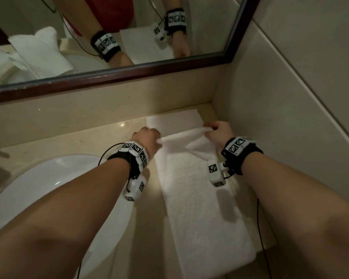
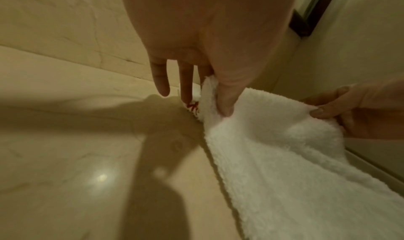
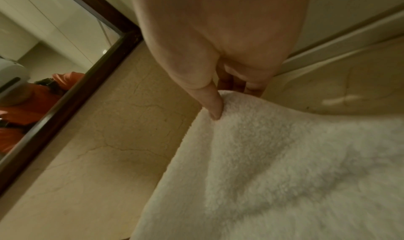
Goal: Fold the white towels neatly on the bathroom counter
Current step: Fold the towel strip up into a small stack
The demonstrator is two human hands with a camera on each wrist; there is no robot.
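At the left I saw the round white ceramic sink [image 1: 38, 178] set in the glossy beige marble counter [image 1: 89, 137]. My left hand [image 1: 147, 137] pinched one far corner of the long white terry towel [image 1: 199, 208], thumb against fingers. The towel lay lengthwise on the counter by the wall. My right hand [image 1: 220, 131] gripped the other corner, lifted.
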